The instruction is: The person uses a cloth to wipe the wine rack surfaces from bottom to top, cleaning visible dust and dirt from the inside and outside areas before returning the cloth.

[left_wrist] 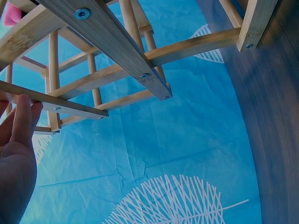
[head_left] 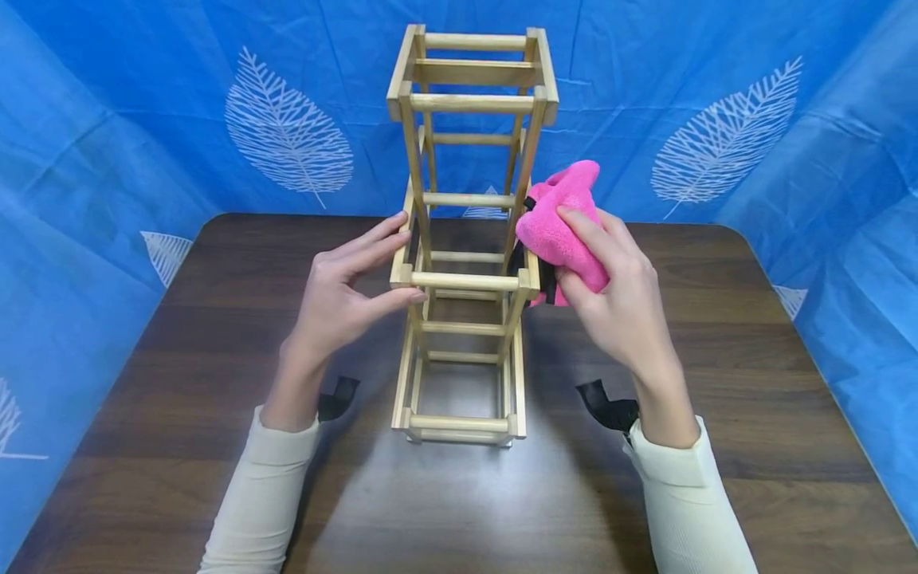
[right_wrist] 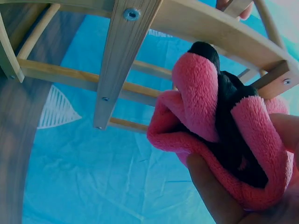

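Note:
A tall, tiered wooden rack [head_left: 466, 281] of slats and round rods stands upright on the table. My left hand [head_left: 351, 279] holds its middle tier from the left, fingertips on the side rail and thumb at the front corner. In the left wrist view, the left fingers [left_wrist: 22, 122] meet the rail's edge. My right hand [head_left: 620, 291] grips a bunched, fluffy pink cloth [head_left: 562, 231] with black parts against the rack's right side at that tier. The right wrist view shows the cloth [right_wrist: 196, 88] folded between thumb and fingers, right beside a rail.
The dark wood-grain table [head_left: 717, 359] extends to both sides of the rack. Blue sheeting [head_left: 610, 72] with white leaf prints surrounds its back and sides. Black straps [head_left: 610, 405] hang near both wrists. The rack's top tier [head_left: 473, 104] rises above the hands.

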Demonstrator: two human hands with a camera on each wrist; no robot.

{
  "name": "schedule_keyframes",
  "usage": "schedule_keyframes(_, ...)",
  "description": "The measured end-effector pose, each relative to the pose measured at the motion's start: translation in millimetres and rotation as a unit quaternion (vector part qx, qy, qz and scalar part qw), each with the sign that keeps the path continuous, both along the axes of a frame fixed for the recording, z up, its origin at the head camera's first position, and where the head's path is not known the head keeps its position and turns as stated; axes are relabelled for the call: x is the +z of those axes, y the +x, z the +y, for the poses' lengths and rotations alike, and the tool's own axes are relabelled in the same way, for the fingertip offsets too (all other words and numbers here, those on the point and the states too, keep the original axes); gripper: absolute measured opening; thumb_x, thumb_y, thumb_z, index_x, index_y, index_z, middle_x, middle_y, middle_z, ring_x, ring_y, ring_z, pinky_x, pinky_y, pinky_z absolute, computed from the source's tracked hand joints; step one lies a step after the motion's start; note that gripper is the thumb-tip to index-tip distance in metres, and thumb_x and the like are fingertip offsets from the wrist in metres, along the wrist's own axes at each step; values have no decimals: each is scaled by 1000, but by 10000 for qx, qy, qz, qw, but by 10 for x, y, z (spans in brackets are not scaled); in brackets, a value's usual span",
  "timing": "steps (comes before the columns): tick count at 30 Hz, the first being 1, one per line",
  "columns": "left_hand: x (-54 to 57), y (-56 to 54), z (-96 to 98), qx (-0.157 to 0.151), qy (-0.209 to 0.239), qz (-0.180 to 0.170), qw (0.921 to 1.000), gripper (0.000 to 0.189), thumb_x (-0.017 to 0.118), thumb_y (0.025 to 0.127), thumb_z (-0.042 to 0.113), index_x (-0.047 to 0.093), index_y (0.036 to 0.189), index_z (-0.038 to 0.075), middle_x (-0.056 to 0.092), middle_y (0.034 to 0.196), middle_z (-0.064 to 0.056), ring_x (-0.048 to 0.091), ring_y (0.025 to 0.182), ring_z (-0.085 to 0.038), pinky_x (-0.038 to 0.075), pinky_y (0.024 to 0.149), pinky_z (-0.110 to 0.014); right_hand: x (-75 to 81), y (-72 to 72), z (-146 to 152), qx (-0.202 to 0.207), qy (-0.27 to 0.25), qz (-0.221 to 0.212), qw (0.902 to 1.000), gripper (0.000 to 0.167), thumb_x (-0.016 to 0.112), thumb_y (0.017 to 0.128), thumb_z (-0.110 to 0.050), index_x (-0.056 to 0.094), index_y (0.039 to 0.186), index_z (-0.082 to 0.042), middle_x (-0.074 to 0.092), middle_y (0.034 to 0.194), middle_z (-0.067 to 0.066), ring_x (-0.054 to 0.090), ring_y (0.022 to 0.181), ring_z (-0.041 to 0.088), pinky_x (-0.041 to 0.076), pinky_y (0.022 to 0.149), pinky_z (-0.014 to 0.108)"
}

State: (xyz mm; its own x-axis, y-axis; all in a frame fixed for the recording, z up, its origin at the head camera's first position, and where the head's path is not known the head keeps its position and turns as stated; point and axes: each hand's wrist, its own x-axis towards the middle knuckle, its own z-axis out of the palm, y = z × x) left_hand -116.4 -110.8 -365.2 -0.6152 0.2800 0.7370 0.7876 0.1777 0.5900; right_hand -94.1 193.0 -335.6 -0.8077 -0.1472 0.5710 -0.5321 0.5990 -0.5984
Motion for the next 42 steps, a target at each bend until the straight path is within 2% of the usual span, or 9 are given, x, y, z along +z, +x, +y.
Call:
schedule_keyframes(7,2,2,-10,-73,141,-127,9998,66,84,61,-20,63,122,-12,57,137,-17,56,124,-31,49,98,-38,6,206,4,165,258,150,9994,62,72,77,12,60,136,-7,52,139,15,52,120,29,55,83,53)
schedule_keyframes(11,10,7,-15,-102,163,-175,9997,66,83,60,-22,62,123,-13,56,137,-18,55,125,-31,49,98,-38,26,328,-3,194,384,202,9989,65,74,75,13,61,135,-9,52,139,14,51,122,29,56,81,55)
schedule_keyframes(15,15,19,-19,-140,234,-199,9994,67,83,60,-23,62,122,-14,56,137,-18,55,125,-32,49,98,-38,38,421,-14,209,742,457,9960,65,75,75,13,62,134,-9,51,139,17,52,119,31,57,79,54)
schedule_keyframes(18,10,18,-22,-176,281,-225,9992,66,83,60,-23,62,122,-13,57,137,-17,56,124,-32,49,98,-38,37,479,-6,216,970,597,9933,66,75,73,13,63,133,-10,52,137,19,53,116,33,57,77,53)
schedule_keyframes(24,-1,11,-16,-190,385,-273,9987,62,84,63,-18,63,121,-12,58,136,-17,56,123,-33,49,98,-37,20,554,40,343,1038,596,9922,71,79,66,16,65,131,-9,51,138,20,52,118,34,57,78,55)
schedule_keyframes(28,-6,20,-14,-150,369,-364,9985,64,83,62,-20,63,122,-12,58,136,-16,56,123,-32,49,98,-36,2,560,34,392,1146,895,9886,69,82,65,13,67,128,-9,52,136,22,53,118,36,56,81,58)
schedule_keyframes(32,-4,27,-14,-140,228,-400,9988,67,82,61,-23,62,124,-12,56,138,-14,56,124,-30,49,99,-36,-14,609,-41,31,1429,1369,9802,60,81,68,5,69,125,-11,54,131,26,57,111,41,56,75,61)
schedule_keyframes(38,6,25,2,-172,240,-358,9989,69,83,60,-23,62,124,-11,56,139,-15,56,124,-31,49,99,-37,-49,740,-284,-1025,2230,1849,9516,53,77,79,-4,64,128,-15,52,126,30,58,86,46,56,52,59)
schedule_keyframes(42,-4,15,13,-225,236,-374,9988,68,82,60,-24,62,125,-11,55,139,-15,56,124,-32,49,98,-40,-61,744,-269,-980,2257,1911,9502,51,74,80,-3,64,128,-16,52,125,31,58,85,47,55,51,59)
